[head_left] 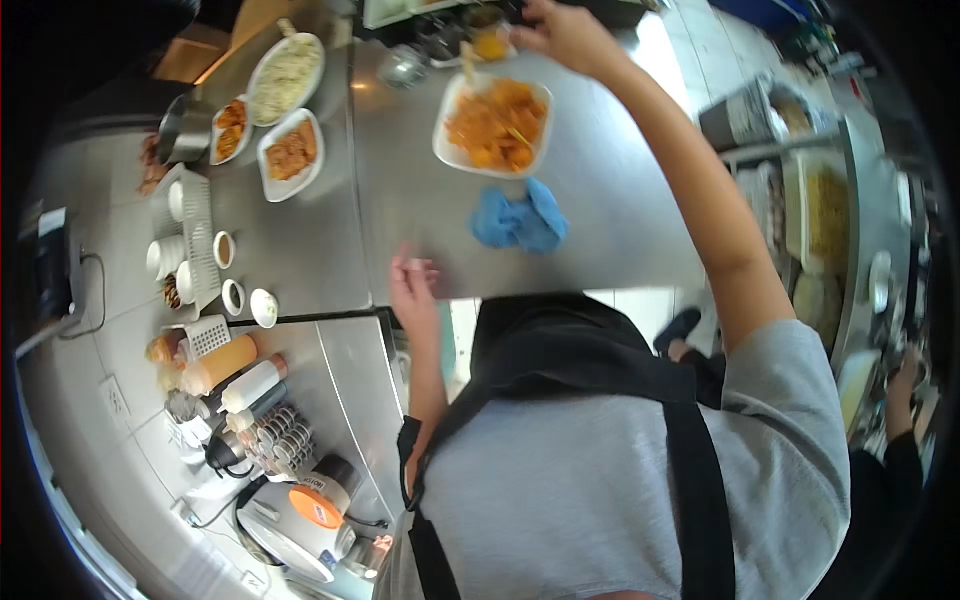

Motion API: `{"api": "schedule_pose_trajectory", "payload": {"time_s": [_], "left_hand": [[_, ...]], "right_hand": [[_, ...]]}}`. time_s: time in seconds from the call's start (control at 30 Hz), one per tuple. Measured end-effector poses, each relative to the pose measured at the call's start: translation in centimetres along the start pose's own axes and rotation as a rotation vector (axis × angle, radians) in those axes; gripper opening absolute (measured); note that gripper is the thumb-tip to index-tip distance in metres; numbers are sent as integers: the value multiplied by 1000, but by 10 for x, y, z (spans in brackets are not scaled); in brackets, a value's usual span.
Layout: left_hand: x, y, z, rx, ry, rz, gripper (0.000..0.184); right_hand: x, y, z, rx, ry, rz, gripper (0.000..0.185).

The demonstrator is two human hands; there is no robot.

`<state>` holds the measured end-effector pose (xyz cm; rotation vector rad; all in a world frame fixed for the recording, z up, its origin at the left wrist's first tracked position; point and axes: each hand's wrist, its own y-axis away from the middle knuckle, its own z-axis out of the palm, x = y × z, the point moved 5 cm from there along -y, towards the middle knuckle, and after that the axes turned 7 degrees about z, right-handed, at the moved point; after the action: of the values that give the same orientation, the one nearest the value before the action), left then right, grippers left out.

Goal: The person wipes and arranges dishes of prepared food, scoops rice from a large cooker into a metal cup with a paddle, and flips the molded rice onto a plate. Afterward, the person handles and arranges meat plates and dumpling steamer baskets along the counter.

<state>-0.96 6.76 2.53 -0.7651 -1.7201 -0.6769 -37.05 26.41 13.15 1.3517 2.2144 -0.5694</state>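
My right hand (562, 38) reaches to the top of the counter, thumb and fingers apart, beside a small container with yellow contents (490, 43); nothing shows in its grasp. Slightly blurred, my left hand (412, 280) is over the counter's near edge, fingers loosely spread and holding nothing. Between the hands stands a white square bowl of orange-sauced food (497, 125), with a light-coloured handle at its top left. A crumpled blue cloth (520, 216) lies just below that bowl, touching neither hand.
White dishes of food (291, 158) stand at the left of the steel counter (400, 190). Small sauce cups (265, 308), a white basket (199, 235) and squeeze bottles (220, 364) are nearer the wall. At right are food trays (822, 212) and another person's arm (901, 392).
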Motion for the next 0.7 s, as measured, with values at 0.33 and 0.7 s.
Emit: {"api": "schedule_pose_trajectory", "payload": {"time_s": [0.33, 0.7], "left_hand": [[-8, -11, -84, -135, -163, 249, 33], [-68, 72, -152, -132, -141, 223, 28]], "right_hand": [[159, 360, -64, 635, -562, 584, 48], [215, 686, 132, -199, 354, 1074, 51]]}}
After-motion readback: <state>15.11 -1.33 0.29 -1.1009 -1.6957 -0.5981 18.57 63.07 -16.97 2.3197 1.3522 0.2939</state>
